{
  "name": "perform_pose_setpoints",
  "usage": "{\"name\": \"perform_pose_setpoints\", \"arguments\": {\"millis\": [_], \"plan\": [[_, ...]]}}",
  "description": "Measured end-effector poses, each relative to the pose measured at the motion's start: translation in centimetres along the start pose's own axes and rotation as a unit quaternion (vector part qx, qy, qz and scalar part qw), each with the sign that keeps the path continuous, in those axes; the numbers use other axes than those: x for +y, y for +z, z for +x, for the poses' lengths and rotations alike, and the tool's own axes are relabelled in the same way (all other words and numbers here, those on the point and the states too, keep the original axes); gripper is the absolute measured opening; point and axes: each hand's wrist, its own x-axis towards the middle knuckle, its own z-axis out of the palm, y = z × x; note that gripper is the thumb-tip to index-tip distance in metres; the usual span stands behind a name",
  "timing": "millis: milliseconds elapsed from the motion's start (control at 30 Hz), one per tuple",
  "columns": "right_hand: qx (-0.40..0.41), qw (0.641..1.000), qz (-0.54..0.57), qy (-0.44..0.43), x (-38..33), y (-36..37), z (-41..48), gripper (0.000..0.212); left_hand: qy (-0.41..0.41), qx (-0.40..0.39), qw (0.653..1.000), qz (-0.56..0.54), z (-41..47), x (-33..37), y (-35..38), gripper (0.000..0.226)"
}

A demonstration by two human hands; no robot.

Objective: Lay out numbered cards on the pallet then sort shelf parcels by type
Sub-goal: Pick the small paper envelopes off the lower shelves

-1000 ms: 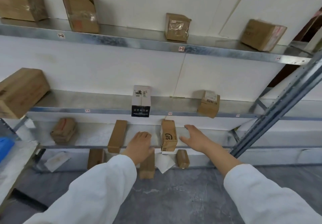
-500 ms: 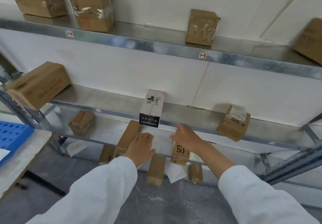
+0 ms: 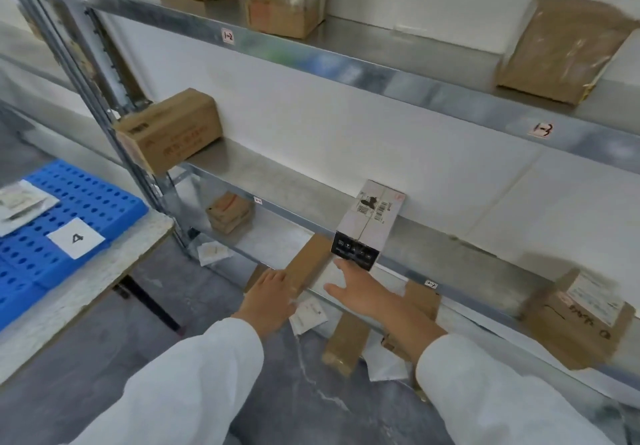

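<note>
Under white box (image 3: 370,222), right fingers (image 3: 343,269) spread.

Bright, even indoor light, with no lamp in view. The white wall (image 3: 346,125) looks slightly washed out. Shadows are soft: a faint grey one lies on the wall behind the lower right box (image 3: 575,323). The top shelf edge (image 3: 381,73) shows a dull, streaky sheen. Motion blur smears the upper right box (image 3: 561,49). The wide lens bends the steel post (image 3: 79,73). The number card (image 3: 76,238) reads clearly.
</note>
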Motion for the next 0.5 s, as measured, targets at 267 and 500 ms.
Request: {"name": "perform_pose_setpoints", "arguments": {"millis": [267,500], "plan": [[-0.039,0.999,0.014,0.009,-9.6,5.4,7.6,0.067,-0.015,0.006,1.000,0.006,1.9,-13.1,-3.8,0.049],[-0.021,0.999,-0.028,0.011,-18.2,9.0,16.0,0.065,-0.022,0.010,1.000,-0.001,4.1,-25.1,-6.3,0.053]]}}
